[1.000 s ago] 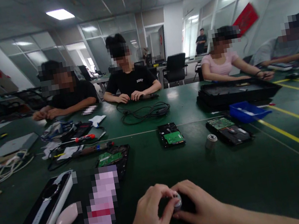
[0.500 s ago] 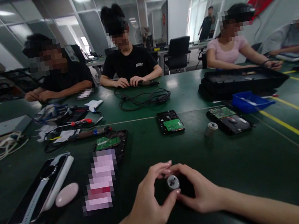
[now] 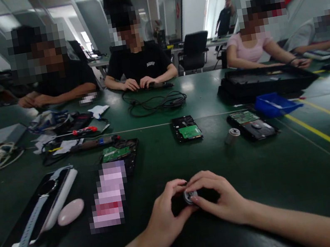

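Close to me on the green table, a small silver metal cylinder (image 3: 189,198), which looks like a small electric motor, stands upright between my hands with its round end facing up. My left hand (image 3: 165,213) curves around its left side, fingers behind and thumb in front. From the right, my right hand (image 3: 219,195) pinches its top, with the fingers at the far rim and the thumb on the near edge. The fingers partly hide the cylinder. A similar metal cylinder (image 3: 233,135) stands farther off to the right, beside a hard drive (image 3: 253,124).
Another hard drive (image 3: 186,129) lies mid-table, and a third hard drive (image 3: 121,152) is left, behind a blurred pink item (image 3: 110,193). A watch (image 3: 48,187), a pink oval object (image 3: 71,211), a screwdriver (image 3: 84,130), a blue bin (image 3: 276,105) and a black tray (image 3: 265,81) surround them. People sit opposite.
My right hand has shifted so that its fingers and thumb now lie over the cylinder's top, covering part of it. The camera view has tilted slightly down.
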The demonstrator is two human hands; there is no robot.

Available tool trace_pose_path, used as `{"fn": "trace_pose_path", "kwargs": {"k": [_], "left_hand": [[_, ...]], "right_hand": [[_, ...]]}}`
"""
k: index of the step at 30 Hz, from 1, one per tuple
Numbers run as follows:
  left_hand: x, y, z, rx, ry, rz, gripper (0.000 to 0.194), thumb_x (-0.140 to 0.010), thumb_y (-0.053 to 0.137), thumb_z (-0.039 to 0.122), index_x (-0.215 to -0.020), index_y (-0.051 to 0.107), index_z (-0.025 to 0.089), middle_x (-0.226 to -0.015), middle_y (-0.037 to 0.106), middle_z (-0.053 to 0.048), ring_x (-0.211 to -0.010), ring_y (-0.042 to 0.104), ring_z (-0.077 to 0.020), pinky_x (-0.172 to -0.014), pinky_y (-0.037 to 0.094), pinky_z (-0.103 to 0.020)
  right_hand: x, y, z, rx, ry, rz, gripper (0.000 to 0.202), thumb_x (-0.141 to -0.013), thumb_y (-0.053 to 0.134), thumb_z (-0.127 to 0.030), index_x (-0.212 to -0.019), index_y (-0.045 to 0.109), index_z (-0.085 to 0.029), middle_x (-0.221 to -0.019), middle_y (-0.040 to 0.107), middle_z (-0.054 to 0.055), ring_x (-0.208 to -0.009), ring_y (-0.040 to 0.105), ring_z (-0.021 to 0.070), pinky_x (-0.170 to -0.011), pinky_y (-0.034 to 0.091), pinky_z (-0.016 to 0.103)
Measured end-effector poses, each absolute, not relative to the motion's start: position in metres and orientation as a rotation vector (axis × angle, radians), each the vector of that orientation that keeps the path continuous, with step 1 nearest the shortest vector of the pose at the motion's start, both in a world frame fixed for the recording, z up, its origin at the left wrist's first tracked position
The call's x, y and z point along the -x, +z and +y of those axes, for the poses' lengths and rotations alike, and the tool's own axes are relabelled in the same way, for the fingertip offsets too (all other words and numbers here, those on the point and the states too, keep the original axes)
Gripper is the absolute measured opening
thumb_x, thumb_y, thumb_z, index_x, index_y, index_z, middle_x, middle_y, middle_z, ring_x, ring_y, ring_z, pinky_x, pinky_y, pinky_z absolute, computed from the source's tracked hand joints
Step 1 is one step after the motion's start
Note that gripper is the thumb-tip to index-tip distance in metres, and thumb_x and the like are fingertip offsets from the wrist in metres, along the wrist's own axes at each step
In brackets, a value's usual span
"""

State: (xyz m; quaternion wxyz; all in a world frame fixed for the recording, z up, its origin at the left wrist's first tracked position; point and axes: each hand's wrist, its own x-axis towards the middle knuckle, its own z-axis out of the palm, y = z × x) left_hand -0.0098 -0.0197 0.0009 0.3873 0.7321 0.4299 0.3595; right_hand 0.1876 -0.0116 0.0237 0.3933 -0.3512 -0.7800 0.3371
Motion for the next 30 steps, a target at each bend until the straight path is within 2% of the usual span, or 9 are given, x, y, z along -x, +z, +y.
{"fn": "trace_pose_path", "kwargs": {"k": [3, 10, 13, 17, 24, 28, 30], "left_hand": [[0.011, 0.002, -0.02, -1.864, 0.906, 1.087, 0.05, -0.077, 0.075, 0.014, -0.117, 0.047, 0.028, -0.103, 0.07, 0.001, -0.096, 0.068, -0.0188, -0.09, 0.053, -0.034], [0.01, -0.001, -0.019, -1.865, 0.906, 1.113, 0.046, -0.076, 0.076, 0.018, -0.113, 0.049, 0.027, -0.105, 0.068, -0.001, -0.098, 0.068, -0.0215, -0.088, 0.054, -0.038], [0.01, -0.003, -0.019, -1.867, 0.916, 1.102, 0.046, -0.076, 0.076, 0.018, -0.113, 0.049, 0.026, -0.104, 0.069, -0.001, -0.098, 0.068, -0.0226, -0.089, 0.054, -0.039], [0.011, -0.003, -0.018, -1.907, 0.905, 1.093, 0.042, -0.076, 0.076, 0.017, -0.11, 0.052, 0.026, -0.104, 0.068, -0.001, -0.094, 0.067, -0.0218, -0.086, 0.054, -0.038], [0.012, 0.002, -0.016, -1.941, 0.864, 1.059, 0.041, -0.078, 0.076, 0.017, -0.11, 0.055, 0.028, -0.102, 0.068, 0.002, -0.09, 0.066, -0.0193, -0.082, 0.053, -0.032], [0.012, 0.006, -0.017, -1.954, 0.854, 1.056, 0.038, -0.079, 0.076, 0.017, -0.11, 0.056, 0.028, -0.102, 0.068, 0.002, -0.089, 0.066, -0.0188, -0.082, 0.053, -0.031], [0.013, 0.006, -0.017, -1.954, 0.853, 1.054, 0.038, -0.079, 0.076, 0.018, -0.11, 0.056, 0.027, -0.102, 0.068, 0.001, -0.09, 0.066, -0.0187, -0.083, 0.053, -0.031]], "right_hand": [[-0.187, 0.029, -0.01, 0.953, 0.911, -1.927, 0.007, -0.083, 0.069, -0.022, -0.089, 0.069, -0.021, -0.089, 0.07, 0.003, -0.086, 0.065, 0.0164, -0.081, 0.05, 0.031], [-0.182, 0.041, -0.007, 1.059, 0.913, -2.039, 0.009, -0.081, 0.073, -0.026, -0.087, 0.069, -0.022, -0.087, 0.07, 0.0, -0.084, 0.065, 0.016, -0.081, 0.048, 0.031], [-0.193, 0.052, -0.005, 1.06, 0.837, -2.051, 0.007, -0.086, 0.068, -0.026, -0.091, 0.068, -0.022, -0.093, 0.07, 0.002, -0.091, 0.064, 0.0173, -0.085, 0.048, 0.033], [-0.237, 0.059, -0.008, 1.138, 0.792, -2.1, 0.011, -0.088, 0.066, -0.032, -0.095, 0.071, -0.025, -0.111, 0.065, 0.006, -0.106, 0.061, 0.022, -0.095, 0.047, 0.041], [-0.302, 0.019, -0.027, 1.41, 0.675, -2.255, 0.016, -0.088, 0.063, -0.038, -0.098, 0.075, -0.033, -0.129, 0.057, 0.007, -0.123, 0.048, 0.0317, -0.102, 0.037, 0.058], [-0.305, 0.007, -0.03, 1.421, 0.614, -2.313, 0.029, -0.088, 0.064, -0.04, -0.116, 0.067, -0.037, -0.137, 0.052, 0.007, -0.13, 0.042, 0.0324, -0.105, 0.032, 0.061], [-0.304, 0.007, -0.029, 1.42, 0.604, -2.325, 0.031, -0.086, 0.065, -0.041, -0.117, 0.066, -0.037, -0.137, 0.052, 0.007, -0.13, 0.042, 0.0328, -0.104, 0.032, 0.061]]}}
